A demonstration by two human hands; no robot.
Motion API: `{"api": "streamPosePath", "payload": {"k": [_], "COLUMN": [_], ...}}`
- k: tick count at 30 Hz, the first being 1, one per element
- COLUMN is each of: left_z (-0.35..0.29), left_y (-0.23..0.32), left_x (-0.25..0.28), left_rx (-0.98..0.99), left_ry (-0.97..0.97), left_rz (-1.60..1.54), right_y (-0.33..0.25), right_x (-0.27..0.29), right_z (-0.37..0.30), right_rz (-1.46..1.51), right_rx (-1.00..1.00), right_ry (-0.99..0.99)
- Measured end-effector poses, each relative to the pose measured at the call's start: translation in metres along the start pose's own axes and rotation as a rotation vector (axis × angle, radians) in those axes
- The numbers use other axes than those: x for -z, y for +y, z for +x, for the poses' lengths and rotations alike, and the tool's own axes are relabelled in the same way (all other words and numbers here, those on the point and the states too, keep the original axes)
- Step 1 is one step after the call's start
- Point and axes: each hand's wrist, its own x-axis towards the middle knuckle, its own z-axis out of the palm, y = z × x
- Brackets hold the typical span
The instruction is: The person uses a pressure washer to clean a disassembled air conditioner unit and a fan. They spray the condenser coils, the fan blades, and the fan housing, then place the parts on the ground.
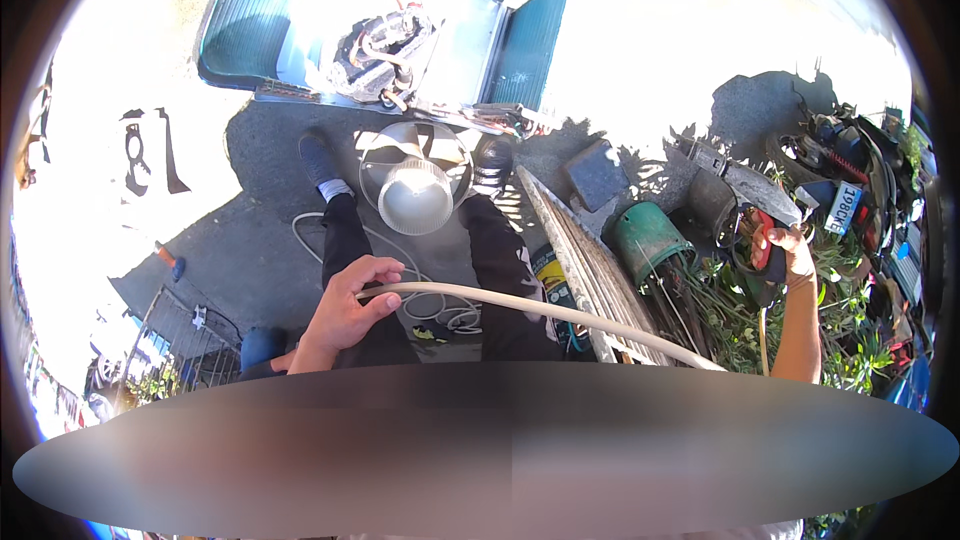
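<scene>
The left hand [350,308] curls loosely round the end of a beige hose or cable [540,307], which arches rightward above the legs [500,260]. The right hand [797,250], well apart, grips a red-and-black handle [768,258]; the tool's exact kind is unclear. The light left grasp could let the bowed length spring free; slack loops [450,315] between the legs could snag a foot.

Worn on the person's head, the left fisheye camera looks steeply down from above and to the left of the green bucket [645,228], taking in ground [640,50] well beyond it, the left hand [345,310] nearer the lens than the bucket.
</scene>
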Motion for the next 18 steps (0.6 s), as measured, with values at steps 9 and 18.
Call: {"api": "streamPosePath", "payload": {"k": [9, 18], "left_z": [-0.012, -0.033], "left_y": [-0.015, -0.040], "left_x": [-0.020, -0.014], "left_rx": [0.043, 0.119], "left_ry": [0.045, 0.151], "left_rz": [0.030, -0.152], "right_y": [0.014, 0.018], "right_x": [0.015, 0.005], "right_z": [0.022, 0.046], "right_rz": [0.019, 0.033], "right_rx": [0.021, 0.039], "right_ry": [0.005, 0.013]}}
